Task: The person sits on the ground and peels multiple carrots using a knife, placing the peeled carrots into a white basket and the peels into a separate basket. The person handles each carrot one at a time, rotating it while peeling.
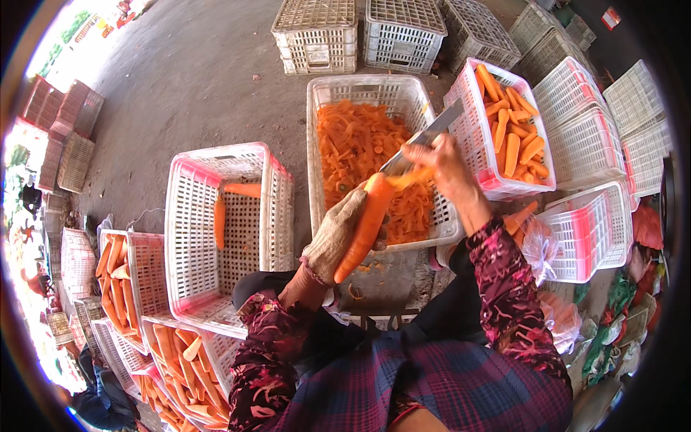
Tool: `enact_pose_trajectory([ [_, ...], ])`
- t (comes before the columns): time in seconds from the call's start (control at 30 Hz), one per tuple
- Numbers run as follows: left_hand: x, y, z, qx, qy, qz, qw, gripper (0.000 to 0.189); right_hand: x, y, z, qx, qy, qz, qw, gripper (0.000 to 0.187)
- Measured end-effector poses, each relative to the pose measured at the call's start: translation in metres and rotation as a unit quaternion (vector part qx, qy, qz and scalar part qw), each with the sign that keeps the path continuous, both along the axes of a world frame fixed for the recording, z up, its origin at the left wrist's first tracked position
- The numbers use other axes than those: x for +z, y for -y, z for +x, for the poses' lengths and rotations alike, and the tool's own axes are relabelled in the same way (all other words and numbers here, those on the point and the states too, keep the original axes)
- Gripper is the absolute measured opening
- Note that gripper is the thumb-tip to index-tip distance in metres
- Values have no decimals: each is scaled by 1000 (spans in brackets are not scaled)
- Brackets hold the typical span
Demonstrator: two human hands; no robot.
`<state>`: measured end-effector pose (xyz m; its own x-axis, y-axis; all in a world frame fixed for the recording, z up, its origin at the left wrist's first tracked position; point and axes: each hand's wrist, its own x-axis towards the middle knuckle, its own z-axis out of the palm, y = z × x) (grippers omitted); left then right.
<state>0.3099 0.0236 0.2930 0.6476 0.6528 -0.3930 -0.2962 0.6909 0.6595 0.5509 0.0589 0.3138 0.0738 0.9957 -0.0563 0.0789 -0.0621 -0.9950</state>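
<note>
My left hand (336,229), in a knitted work glove, grips a large orange carrot (364,235), its thick end tilted up and away from me. In my bare right hand (451,167) is a long, flat metal blade (432,129), a knife or peeler; its handle is hidden. The blade's near end is by the carrot's top, where a strip of peel (413,177) stretches toward my right fingers. Below both hands stands a white plastic crate (367,81) holding a heap of orange peelings (359,140).
Right of the peelings, a crate (469,143) holds peeled carrots (510,135). The left crate (278,216) has two carrots (219,221) inside. More carrot-filled crates (148,259) stand lower left. Stacked crates (318,48) line the back; plastic bags (561,318) lie at right.
</note>
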Motion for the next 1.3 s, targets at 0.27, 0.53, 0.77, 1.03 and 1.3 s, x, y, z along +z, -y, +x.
enact_pose_trajectory([
  [0.27,0,-1,11,45,131,-108,984,56,-28,-13,64,-152,309,102,933,19],
  [0.53,-6,-4,9,104,82,-121,984,48,22,42,-41,143,20,-2,990,18],
  [0.77,-19,-6,2,55,19,-45,997,42,2,35,-39,148,-75,-44,985,15],
  [1.03,5,0,0,40,90,-124,987,49,-35,-25,70,-202,488,87,845,18],
  [1.3,-10,-2,-6,91,72,-86,990,46,29,27,-29,62,40,-51,996,21],
])
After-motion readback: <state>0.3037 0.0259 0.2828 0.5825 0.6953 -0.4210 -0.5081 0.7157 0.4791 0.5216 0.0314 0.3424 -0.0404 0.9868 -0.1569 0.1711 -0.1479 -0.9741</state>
